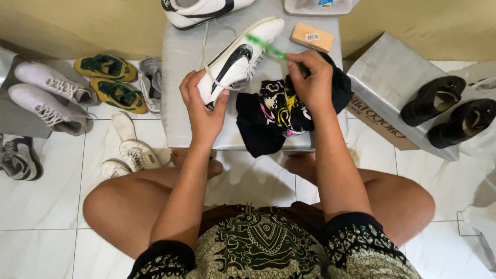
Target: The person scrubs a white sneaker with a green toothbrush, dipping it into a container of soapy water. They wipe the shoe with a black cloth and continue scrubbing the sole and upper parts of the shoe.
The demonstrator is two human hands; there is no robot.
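On the grey stool (pixel 181 62), the left hand (pixel 201 106) is gripping a white shoe (pixel 237 59) by its heel. The right hand (pixel 311 77) is pinching a green toothbrush (pixel 266 47) against the shoe, fingers closed.

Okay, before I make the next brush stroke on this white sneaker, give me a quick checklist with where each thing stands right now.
1. Left hand gripping the white sneaker at its heel: ok.
2. Right hand pinching the green toothbrush: ok.
3. Bristles touching the sneaker: cannot tell, the brush is blurred.
4. Sneaker resting on the grey stool: ok.
5. Black patterned cloth beside the sneaker, within reach: ok.
6. Tan brush block lying apart from the sneaker: ok.
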